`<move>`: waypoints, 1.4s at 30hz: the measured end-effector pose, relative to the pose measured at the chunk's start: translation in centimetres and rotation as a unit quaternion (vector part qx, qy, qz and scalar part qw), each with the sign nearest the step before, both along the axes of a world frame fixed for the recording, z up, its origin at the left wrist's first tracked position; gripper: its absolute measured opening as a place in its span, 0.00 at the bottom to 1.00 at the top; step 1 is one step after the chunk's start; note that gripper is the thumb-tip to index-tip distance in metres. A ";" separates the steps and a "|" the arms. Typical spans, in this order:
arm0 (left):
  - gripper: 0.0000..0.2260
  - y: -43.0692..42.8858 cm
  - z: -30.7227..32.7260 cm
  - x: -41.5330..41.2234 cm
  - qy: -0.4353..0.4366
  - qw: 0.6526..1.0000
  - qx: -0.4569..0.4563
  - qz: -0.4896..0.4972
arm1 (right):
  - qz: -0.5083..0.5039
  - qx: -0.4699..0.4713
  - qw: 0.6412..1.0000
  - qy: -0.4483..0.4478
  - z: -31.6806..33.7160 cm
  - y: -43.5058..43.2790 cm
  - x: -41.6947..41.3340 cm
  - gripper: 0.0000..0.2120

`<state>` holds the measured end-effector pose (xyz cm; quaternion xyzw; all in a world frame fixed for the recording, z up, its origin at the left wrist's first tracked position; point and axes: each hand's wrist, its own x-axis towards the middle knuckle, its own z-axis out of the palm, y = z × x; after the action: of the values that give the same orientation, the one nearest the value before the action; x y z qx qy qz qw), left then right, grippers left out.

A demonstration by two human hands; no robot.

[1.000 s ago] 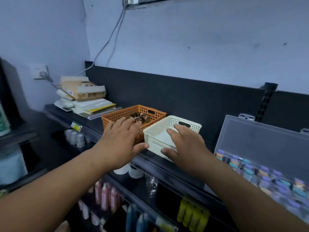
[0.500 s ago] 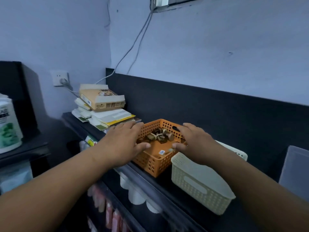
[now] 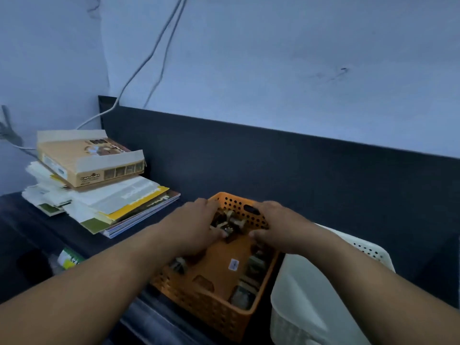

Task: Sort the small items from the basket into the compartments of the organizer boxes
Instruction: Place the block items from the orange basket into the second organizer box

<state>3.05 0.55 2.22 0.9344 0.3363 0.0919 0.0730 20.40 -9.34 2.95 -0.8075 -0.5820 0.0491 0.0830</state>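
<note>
The orange basket [image 3: 219, 310] sits on a dark shelf, and both hands are down in its far end. The left hand [image 3: 196, 225] lies palm down over the far left corner and the right hand [image 3: 278, 227] over the far right wall. Their thumbs point inward at a cluster of small brownish items [image 3: 232, 220] between them. More items lie along the basket's right wall and near its left wall.

The step in hand looks like gathering pieces to carry off. It is probably best to take a few at a time, pinch them clear of the perforated wall, and lift straight up so nothing catches the rim or spills.

Both palms cover the fingers, so I cannot tell whether either hand is already holding an item, gripping the rim, or just resting there. The items are blurred and too small to identify. No organizer box is in view. A white basket [image 3: 311, 295], just right of the orange basket, is cut off at the lower edge. Left of the orange basket, a stack of booklets [image 3: 119, 202] carries a cardboard box [image 3: 92, 160].
</note>
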 end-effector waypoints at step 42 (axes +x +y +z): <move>0.21 11.7 -2.3 7.6 0.011 0.955 -0.150 -0.256 | -0.229 0.169 0.933 0.221 -2.5 5.8 -0.1 0.12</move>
<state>10.69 12.20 -0.05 0.9684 0.0963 0.0087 0.2298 20.30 -3.56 0.45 -0.8615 -0.3484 0.1065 0.3536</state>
